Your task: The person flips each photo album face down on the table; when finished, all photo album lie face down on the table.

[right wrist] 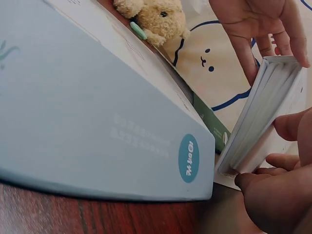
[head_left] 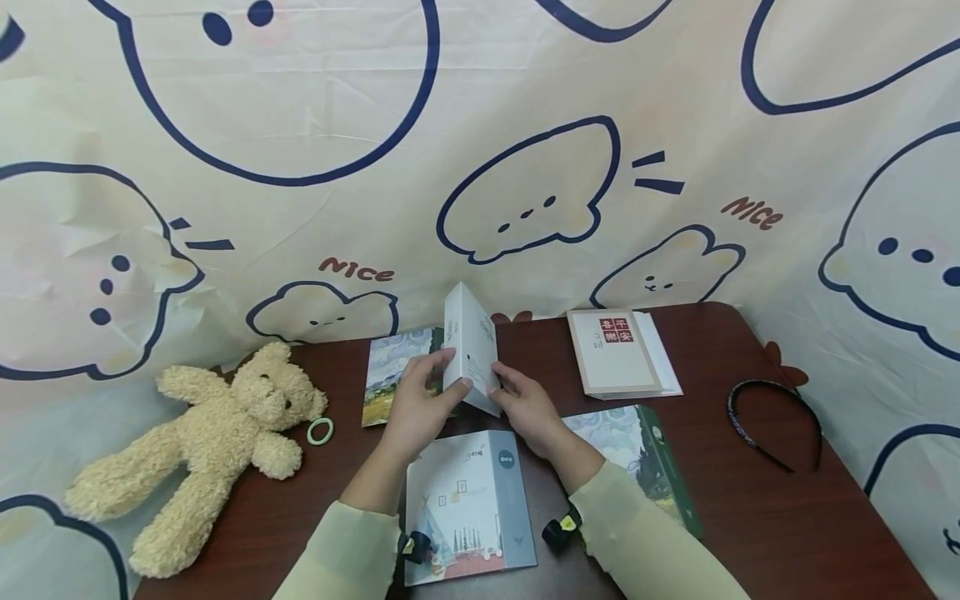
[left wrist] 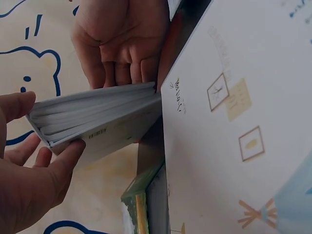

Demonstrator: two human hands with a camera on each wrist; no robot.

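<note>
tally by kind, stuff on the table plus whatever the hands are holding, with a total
Books or book-like boxes: 5 (held white one, back-left landscape one, white-and-blue one, green-edged one, cream one, its white edge apparently part of it)
Teddy bear: 1
Green ring: 1
Headband: 1
Total: 8

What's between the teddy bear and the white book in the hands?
Head view: a pale green ring close beside the teddy bear, then the landscape-covered book, partly hidden by the left hand, which grips the white book.
</note>
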